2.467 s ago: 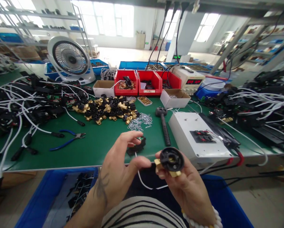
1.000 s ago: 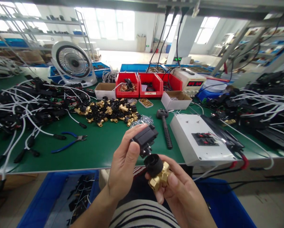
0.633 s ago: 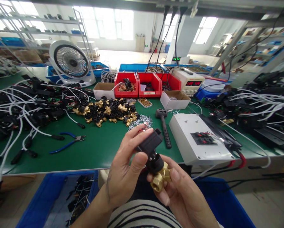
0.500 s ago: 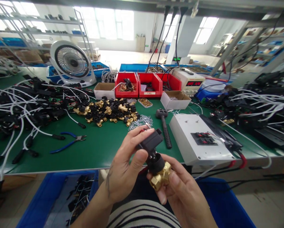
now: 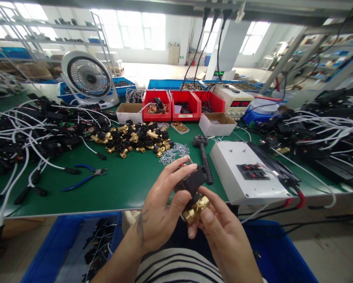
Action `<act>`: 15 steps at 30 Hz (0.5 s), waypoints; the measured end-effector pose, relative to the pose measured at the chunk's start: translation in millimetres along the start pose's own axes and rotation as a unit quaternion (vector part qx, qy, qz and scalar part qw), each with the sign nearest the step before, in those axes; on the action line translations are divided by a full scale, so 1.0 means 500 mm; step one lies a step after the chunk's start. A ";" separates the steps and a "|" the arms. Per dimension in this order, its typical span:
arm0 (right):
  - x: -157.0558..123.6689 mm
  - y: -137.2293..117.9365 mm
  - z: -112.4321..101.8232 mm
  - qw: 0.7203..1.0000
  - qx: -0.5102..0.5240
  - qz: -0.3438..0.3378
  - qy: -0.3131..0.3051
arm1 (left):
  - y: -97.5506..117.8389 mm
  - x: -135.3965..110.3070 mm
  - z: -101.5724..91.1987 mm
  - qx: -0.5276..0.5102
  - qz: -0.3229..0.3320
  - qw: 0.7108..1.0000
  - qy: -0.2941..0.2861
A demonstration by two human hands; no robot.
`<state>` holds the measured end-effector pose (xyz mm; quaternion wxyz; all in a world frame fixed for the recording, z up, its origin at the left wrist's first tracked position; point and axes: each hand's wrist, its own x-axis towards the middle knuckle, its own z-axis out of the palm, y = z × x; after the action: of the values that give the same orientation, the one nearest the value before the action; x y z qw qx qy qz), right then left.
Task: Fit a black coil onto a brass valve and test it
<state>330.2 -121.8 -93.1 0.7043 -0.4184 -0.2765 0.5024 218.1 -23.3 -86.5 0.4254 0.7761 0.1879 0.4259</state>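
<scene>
My left hand (image 5: 167,200) is closed around a black boxy housing (image 5: 194,180), fingers over its top and thumb along its near side. Directly below, my right hand (image 5: 220,220) grips a brass valve body (image 5: 196,209) between thumb and fingers. Housing and valve meet at a dark collar, mostly covered by my left thumb; whether they are fastened cannot be seen. Just beyond my fingers lie a black hammer (image 5: 205,157) and a heap of small silver wire clips (image 5: 175,152). Farther left is a pile of brass valves with black collars (image 5: 132,137).
Blue-handled pliers (image 5: 86,175) lie at left, near black parts with white cables (image 5: 29,129). Red bins (image 5: 186,114) and a fan (image 5: 89,78) line the back. At right stand a grey switch box (image 5: 247,173) and more cabled parts (image 5: 320,125). Blue crates (image 5: 46,251) sit below the table edge.
The black housing and the brass valve have come closer together, so the collar between them is now less visible. My right hand has moved slightly up and left with the valve.
</scene>
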 end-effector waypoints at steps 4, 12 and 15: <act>0.013 -0.012 -0.005 1.000 -0.002 0.006 0.020 | 0.001 -0.007 0.000 0.096 0.019 0.995 0.005; 0.016 -0.009 -0.020 0.996 -0.077 -0.021 0.050 | 0.016 -0.019 0.013 0.285 0.036 0.956 0.054; 0.040 -0.010 -0.039 0.975 -0.183 -0.114 0.045 | 0.016 -0.020 0.025 0.262 0.048 0.959 0.098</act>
<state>355.3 -110.1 -99.0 0.6801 -0.5283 -0.3780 0.3398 222.1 -40.9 -88.3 0.1656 0.8230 0.2965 0.4553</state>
